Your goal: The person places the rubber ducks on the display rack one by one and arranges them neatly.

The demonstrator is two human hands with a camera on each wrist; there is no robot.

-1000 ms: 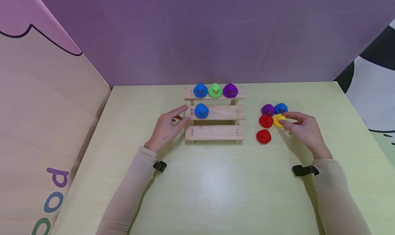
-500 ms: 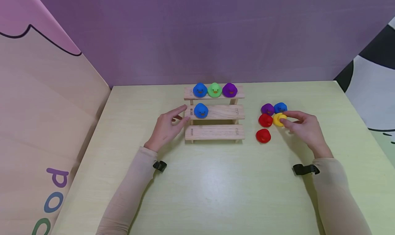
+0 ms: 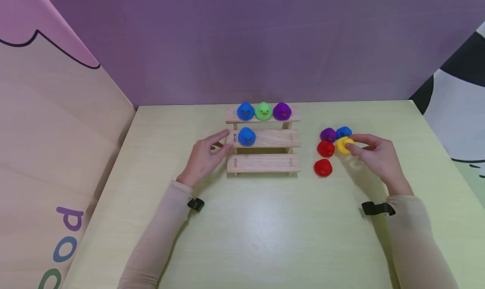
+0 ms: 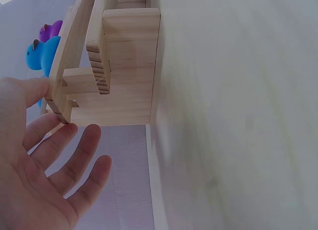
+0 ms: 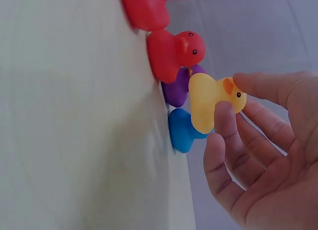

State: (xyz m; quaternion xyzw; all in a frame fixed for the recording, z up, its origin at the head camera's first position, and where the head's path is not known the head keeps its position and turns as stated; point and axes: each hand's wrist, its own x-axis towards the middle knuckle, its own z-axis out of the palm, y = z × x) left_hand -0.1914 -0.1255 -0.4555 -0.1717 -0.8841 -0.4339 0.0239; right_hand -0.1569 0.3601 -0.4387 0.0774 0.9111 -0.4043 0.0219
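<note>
Probably light and a little squashy (soft rubber or vinyl, at a guess), the yellow duck looks best pinched gently across head and body, as the right hand holds it, just off the table near the blue duck. Its smooth skin might slip; the left hand pinches the wooden stand by its middle step's end.

I have the left arm slanting forward and inward, its left hand pinching with thumb and forefinger — other fingers loosely spread on my wrist feed. The right arm slants inward too; my right hand also pinches, remaining fingers partly bent.
</note>
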